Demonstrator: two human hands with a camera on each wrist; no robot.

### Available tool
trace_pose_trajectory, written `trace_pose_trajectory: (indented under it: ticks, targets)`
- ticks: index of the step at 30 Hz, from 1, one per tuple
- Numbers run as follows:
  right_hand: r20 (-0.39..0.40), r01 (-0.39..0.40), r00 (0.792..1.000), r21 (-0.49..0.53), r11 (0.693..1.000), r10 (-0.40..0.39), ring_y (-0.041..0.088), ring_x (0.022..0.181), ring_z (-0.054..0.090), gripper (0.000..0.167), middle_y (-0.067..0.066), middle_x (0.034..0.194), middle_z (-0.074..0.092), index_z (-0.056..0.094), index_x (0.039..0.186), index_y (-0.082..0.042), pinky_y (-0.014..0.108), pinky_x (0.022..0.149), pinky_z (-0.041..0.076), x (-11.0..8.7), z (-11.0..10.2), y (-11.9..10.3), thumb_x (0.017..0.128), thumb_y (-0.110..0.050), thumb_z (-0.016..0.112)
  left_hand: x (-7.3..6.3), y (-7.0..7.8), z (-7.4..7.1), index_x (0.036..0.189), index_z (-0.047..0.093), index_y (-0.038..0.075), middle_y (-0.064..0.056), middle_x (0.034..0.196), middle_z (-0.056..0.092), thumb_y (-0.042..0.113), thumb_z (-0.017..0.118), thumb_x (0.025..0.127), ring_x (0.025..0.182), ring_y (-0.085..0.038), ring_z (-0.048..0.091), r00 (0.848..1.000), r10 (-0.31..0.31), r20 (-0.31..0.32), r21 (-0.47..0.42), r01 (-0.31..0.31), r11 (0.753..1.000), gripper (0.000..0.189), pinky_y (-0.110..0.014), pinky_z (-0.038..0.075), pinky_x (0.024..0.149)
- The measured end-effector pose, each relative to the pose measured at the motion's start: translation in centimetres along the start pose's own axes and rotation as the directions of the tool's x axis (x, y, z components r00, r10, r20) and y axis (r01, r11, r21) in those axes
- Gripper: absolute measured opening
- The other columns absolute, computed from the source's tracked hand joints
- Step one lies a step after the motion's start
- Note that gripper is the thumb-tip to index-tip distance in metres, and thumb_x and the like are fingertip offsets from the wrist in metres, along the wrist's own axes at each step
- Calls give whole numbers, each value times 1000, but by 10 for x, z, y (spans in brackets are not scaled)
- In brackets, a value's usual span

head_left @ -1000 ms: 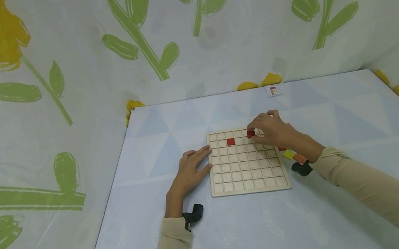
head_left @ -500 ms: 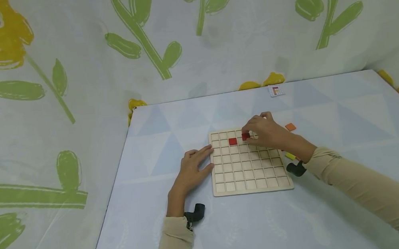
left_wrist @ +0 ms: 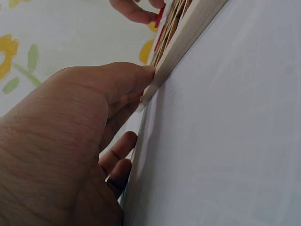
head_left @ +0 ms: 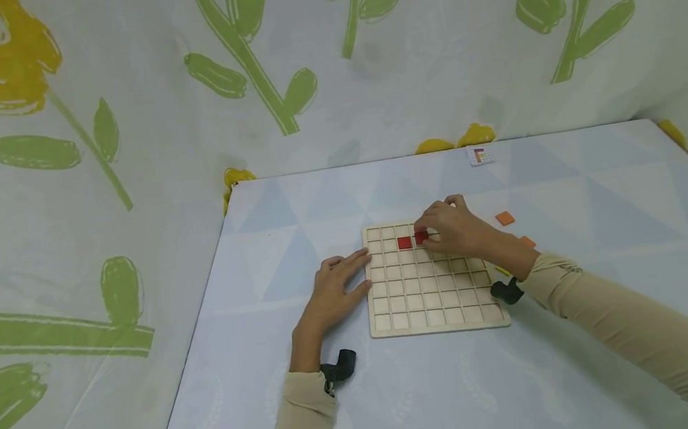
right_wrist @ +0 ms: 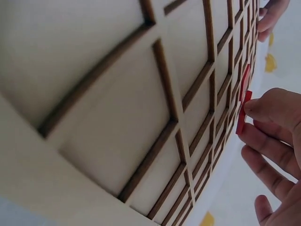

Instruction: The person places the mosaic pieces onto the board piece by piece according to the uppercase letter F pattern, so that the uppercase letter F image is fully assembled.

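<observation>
A wooden grid board (head_left: 415, 302) lies on the table, its surface divided into square cells. One red square tile (head_left: 405, 242) sits in a cell of the second row from the back. Just right of it, my right hand (head_left: 459, 229) pinches another red tile (right_wrist: 243, 113) between thumb and fingers, tilted over the board in the right wrist view. Whether that tile touches the board, I cannot tell. At the board's left edge rests my left hand (head_left: 329, 292), fingers fairly straight, with thumb and fingertips touching the rim (left_wrist: 164, 70).
Orange tiles (head_left: 505, 217) lie right of the board, and a yellow tile (head_left: 502, 271) shows partly under the right wrist. Near the table's back edge is a small card (head_left: 480, 155) with a coloured grid pattern. A flowered cloth (head_left: 155, 122) hangs behind the table.
My right hand has moved left with the pinched red tile, closer to the red tile in the board. Orange tiles have come into sight behind it. My left hand stays at the board's edge.
</observation>
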State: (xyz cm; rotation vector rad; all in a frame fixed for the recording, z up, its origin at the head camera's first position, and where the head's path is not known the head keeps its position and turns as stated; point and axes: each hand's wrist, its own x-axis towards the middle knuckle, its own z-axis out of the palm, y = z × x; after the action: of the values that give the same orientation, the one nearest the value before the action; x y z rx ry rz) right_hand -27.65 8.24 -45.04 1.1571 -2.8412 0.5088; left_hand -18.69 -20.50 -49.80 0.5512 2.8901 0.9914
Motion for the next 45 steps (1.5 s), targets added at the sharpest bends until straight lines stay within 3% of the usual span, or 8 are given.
trace_pose_trajectory:
  ticks: [5, 20, 33, 45]
  targets:
    - [1, 14, 1000, -22, 1000, -14, 28, 107, 59, 18, 7, 109, 72, 75, 103, -11, 60, 95, 29, 0, 5, 1, 86, -13, 78, 0, 0, 1, 148, 52, 22, 11, 156, 41, 33, 61, 99, 136, -30, 34, 1000, -3, -6, 1, 3, 1000, 51, -56, 25, 110]
    - [36, -40, 999, -29, 999, 41, 29, 113, 56, 25, 8, 115, 71, 73, 113, -9, 61, 97, 29, -2, 3, -2, 88, -13, 76, 2, -2, 0, 148, 51, 20, 9, 156, 41, 33, 60, 100, 135, -31, 34, 1000, 19, -2, 1, -19, 1000, 51, -55, 26, 109]
    - [8, -12, 1000, -6, 1000, 13, 27, 108, 58, 22, 5, 107, 72, 74, 106, -11, 59, 96, 29, -7, 9, 3, 85, -7, 80, 1, 3, 1, 148, 52, 19, 8, 156, 41, 31, 61, 99, 134, -30, 35, 1000, 16, 1, -3, -16, 1000, 51, -54, 26, 109]
    - [-41, -10, 999, 16, 1000, 11, 30, 107, 60, 21, 7, 107, 72, 74, 106, -8, 62, 97, 30, -26, -11, 8, 86, -8, 78, 1, -1, 0, 149, 51, 24, 12, 156, 39, 33, 61, 100, 134, -27, 34, 1000, -15, 14, -7, 15, 1000, 51, -52, 26, 109]
